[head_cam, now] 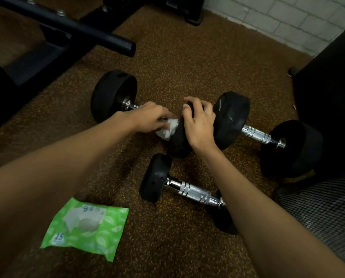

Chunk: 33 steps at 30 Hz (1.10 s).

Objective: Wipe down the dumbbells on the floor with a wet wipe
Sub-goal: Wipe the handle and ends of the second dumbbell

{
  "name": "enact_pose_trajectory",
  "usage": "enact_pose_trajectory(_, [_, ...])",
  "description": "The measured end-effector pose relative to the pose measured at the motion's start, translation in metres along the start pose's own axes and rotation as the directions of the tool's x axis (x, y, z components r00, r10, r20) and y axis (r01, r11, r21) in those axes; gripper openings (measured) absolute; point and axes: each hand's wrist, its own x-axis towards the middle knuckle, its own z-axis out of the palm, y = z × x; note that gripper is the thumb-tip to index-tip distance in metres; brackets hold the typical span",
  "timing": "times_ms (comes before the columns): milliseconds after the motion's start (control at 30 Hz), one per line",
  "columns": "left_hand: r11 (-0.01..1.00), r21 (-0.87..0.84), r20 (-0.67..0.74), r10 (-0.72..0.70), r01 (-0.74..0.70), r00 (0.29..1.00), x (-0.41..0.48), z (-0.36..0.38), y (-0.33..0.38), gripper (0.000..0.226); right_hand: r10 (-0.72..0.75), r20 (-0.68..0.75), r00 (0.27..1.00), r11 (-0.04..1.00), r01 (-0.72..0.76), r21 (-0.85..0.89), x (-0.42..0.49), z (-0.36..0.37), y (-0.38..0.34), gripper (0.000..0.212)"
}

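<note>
Three black dumbbells with chrome handles lie on the speckled brown floor. The left dumbbell (113, 95) runs from a head at upper left to a head under my hands. My left hand (150, 117) holds a crumpled white wet wipe (168, 129) against the inner face of that nearer head. My right hand (198, 123) grips the top of the same head, fingers curled over it. A second dumbbell (257, 133) lies to the right, a third dumbbell (191, 190) nearer me, partly under my right forearm.
A green wet wipe pack (87, 227) lies on the floor at lower left. A black bench frame with a tube (99, 35) fills the upper left. A dark piece of equipment (328, 87) stands at right, a mesh surface (324, 209) below it. A white brick wall (278, 15) is behind.
</note>
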Motion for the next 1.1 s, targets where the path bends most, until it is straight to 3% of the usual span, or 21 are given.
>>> enact_pose_trajectory(233, [0.980,-0.134,0.211,-0.120,0.150,0.970,0.005,-0.021,0.013,0.054,-0.015,-0.010,1.000,1.000,0.015,-0.007,0.005,0.005,0.008,0.031])
enact_pose_trajectory(400, [0.979,-0.152,0.162,-0.115,0.140,0.980,0.003,-0.012,0.009,0.049,-0.016,-0.011,1.000,1.000,0.016,-0.011,0.007,0.006,0.009,0.031])
enact_pose_trajectory(500, [0.997,-0.070,0.064,-0.023,0.027,0.998,0.001,-0.006,-0.002,0.050,0.008,0.000,1.000,1.000,-0.008,0.006,0.007,0.006,0.009,0.031])
enact_pose_trajectory(733, [0.975,-0.217,-0.008,-0.054,0.051,0.999,0.006,-0.009,-0.007,0.030,-0.005,-0.017,1.000,1.000,0.005,-0.003,0.006,0.001,0.003,0.031])
enact_pose_trajectory(800, [0.978,-0.199,0.035,-0.052,0.058,0.998,0.008,-0.012,-0.007,0.024,0.000,-0.008,1.000,1.000,0.000,-0.006,0.006,0.002,0.004,0.031])
enact_pose_trajectory(933, [0.996,-0.086,0.096,-0.001,0.009,0.995,0.004,-0.012,-0.009,0.048,-0.007,-0.009,1.000,1.000,0.007,-0.014,0.006,0.006,0.008,0.031])
enact_pose_trajectory(1100, [0.994,-0.111,-0.013,-0.024,0.022,1.000,0.004,0.000,-0.009,0.046,-0.006,-0.017,1.000,1.000,0.005,-0.008,0.006,0.005,0.009,0.031])
